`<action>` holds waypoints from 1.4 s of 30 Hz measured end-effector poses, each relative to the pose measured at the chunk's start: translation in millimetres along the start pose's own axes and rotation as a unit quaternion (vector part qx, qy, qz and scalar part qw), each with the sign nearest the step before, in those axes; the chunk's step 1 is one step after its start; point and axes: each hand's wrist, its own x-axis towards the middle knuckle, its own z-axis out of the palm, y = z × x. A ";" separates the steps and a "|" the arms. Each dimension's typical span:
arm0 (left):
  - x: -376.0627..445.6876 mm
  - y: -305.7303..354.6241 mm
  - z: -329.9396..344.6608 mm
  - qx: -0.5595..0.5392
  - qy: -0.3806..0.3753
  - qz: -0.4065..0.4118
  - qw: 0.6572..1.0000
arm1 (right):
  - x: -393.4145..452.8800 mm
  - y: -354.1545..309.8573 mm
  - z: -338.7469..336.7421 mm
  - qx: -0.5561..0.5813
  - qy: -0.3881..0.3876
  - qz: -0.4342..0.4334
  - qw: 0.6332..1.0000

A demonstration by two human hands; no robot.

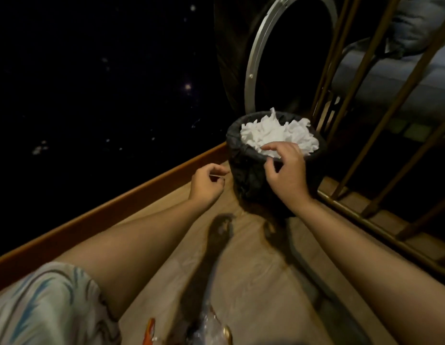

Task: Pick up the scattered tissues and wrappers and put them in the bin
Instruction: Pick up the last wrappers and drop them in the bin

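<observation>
Leftmost, the left hand pinches a thin pale stick-like scrap beside the black-lined round bin. White crumpled tissues heap above its rim — the right hand, fingers spread and empty, hovers there. Pressing carelessly could spill tissues over the edge. Pale wood-grain floor, dim room — clear plastic wrappers remain.

Both bare forearms reach forward from the lower corners of the view, converging ahead. The left hand curls loosely, fingers bent toward the palm, with a thin pale sliver pinched between thumb and forefinger (what it is cannot be told). The right hand is extended farther, palm down, fingers spread and arched, thumb tucked below them, nothing closed within its grasp.
</observation>
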 end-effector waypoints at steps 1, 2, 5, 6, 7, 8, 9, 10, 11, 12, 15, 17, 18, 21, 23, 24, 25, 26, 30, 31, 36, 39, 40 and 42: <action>-9.8 -9.2 -5.6 0.003 -0.010 -0.009 1.000 | -8.9 -7.3 3.9 0.001 -0.019 -0.021 1.000; -20.8 -17.2 -12.4 0.004 -0.018 -0.016 1.000 | -18.4 -13.7 8.3 0.006 -0.043 -0.036 0.998; -58.2 -43.1 -31.0 -0.006 -0.030 -0.058 0.998 | -52.7 -29.8 20.7 0.039 -0.133 -0.022 0.990; -73.3 -52.8 -36.4 -0.022 -0.029 -0.084 0.996 | -66.5 -32.2 25.0 0.052 -0.164 -0.012 0.985; -88.9 -62.4 -41.2 -0.041 -0.026 -0.109 0.993 | -82.5 -33.5 28.8 0.063 -0.199 -0.002 0.978; -105.7 -72.5 -46.9 -0.056 -0.022 -0.130 0.990 | -99.1 -34.6 31.7 0.071 -0.239 0.004 0.968; -122.6 -83.5 -52.9 -0.064 -0.023 -0.147 0.987 | -117.2 -34.6 35.2 0.074 -0.285 0.013 0.956; -140.7 -94.5 -60.0 -0.060 -0.034 -0.162 0.984 | -135.8 -33.4 38.6 0.078 -0.337 0.027 0.938; -160.1 -106.4 -67.0 -0.043 -0.054 -0.172 0.983 | -154.1 -34.8 40.1 0.077 -0.396 0.052 0.914; -179.7 -118.6 -73.1 -0.017 -0.074 -0.177 0.981 | -173.1 -36.1 41.0 0.067 -0.458 0.074 0.884; -235.1 -149.9 -86.6 0.096 -0.121 -0.159 0.975 | -223.9 -39.8 41.7 -0.018 -0.605 0.020 0.796; -265.4 -158.5 -91.0 0.156 -0.163 -0.163 0.961 | -253.0 -45.4 41.2 -0.045 -0.645 -0.050 0.761; -278.4 -164.4 -92.2 0.183 -0.185 -0.152 0.953 | -263.7 -50.5 40.2 -0.049 -0.652 -0.074 0.753; -313.5 -184.6 -94.3 0.262 -0.237 -0.077 0.932 | -287.5 -59.9 47.3 -0.057 -0.667 -0.124 0.733; -333.1 -197.3 -94.3 0.285 -0.235 -0.043 0.928 | -297.0 -58.7 55.9 -0.063 -0.671 -0.172 0.718; -341.4 -202.4 -93.1 0.288 -0.221 -0.031 0.931 | -301.9 -55.0 60.1 -0.065 -0.666 -0.199 0.716; -348.9 -206.0 -91.6 0.285 -0.202 -0.017 0.937 | -306.9 -49.8 63.1 -0.067 -0.662 -0.219 0.714; -354.8 -208.5 -90.0 0.281 -0.186 -0.006 0.941 | -309.7 -45.3 64.5 -0.070 -0.654 -0.237 0.715; -361.8 -215.3 -81.5 0.249 -0.138 -0.011 0.959 | -313.8 -30.8 66.0 0.003 -0.581 -0.254 0.773; -358.3 -213.4 -78.7 0.220 -0.114 -0.022 0.969 | -312.4 -30.6 66.2 0.021 -0.578 -0.234 0.781; -317.1 -185.3 -49.8 0.064 -0.015 -0.129 0.989 | -298.4 -40.0 64.2 0.068 -0.619 -0.083 0.778; -285.1 -156.0 -24.7 -0.170 0.008 -0.303 0.938 | -291.0 -47.7 59.8 0.082 -0.575 -0.026 0.814; -274.3 -148.1 -17.2 -0.253 0.011 -0.367 0.895 | -288.3 -48.8 58.6 0.083 -0.554 -0.022 0.828; -255.9 -133.4 -7.3 -0.421 0.011 -0.469 0.777 | -281.5 -50.2 55.4 0.092 -0.510 0.010 0.855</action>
